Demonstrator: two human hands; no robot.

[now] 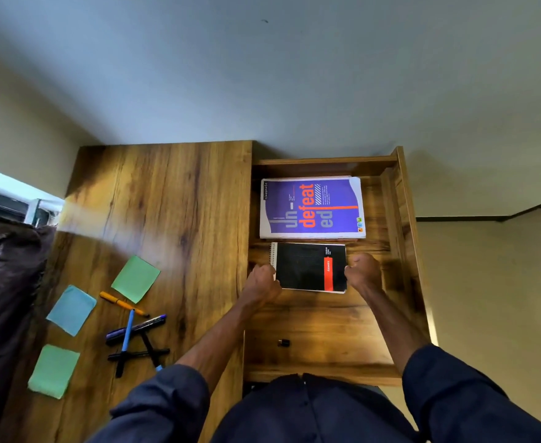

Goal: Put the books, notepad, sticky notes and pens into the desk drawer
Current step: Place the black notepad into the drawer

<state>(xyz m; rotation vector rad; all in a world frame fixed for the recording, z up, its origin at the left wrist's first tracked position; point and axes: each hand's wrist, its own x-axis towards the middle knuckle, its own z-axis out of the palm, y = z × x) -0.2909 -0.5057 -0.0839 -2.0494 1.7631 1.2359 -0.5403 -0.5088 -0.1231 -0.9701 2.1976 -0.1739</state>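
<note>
Held: black spiral-bound notepad (pixel 307 266), red stripe — left hand (pixel 261 282) and right hand (pixel 363 271) grip its opposite edges. Beyond them, one purple book (pixel 310 207); leftward, three sticky notes (pixel 135 279).

Drawer (pixel 326 318) front lies bare save a small black piece (pixel 283 342) — book (pixel 310 207) and notepad (pixel 307 266) fill the back.

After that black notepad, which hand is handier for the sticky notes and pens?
Left. The left hand grips the black notepad at its desktop-side edge, and the sticky notes and pens lie on the desktop to its left; the right hand is at the far edge.
</note>
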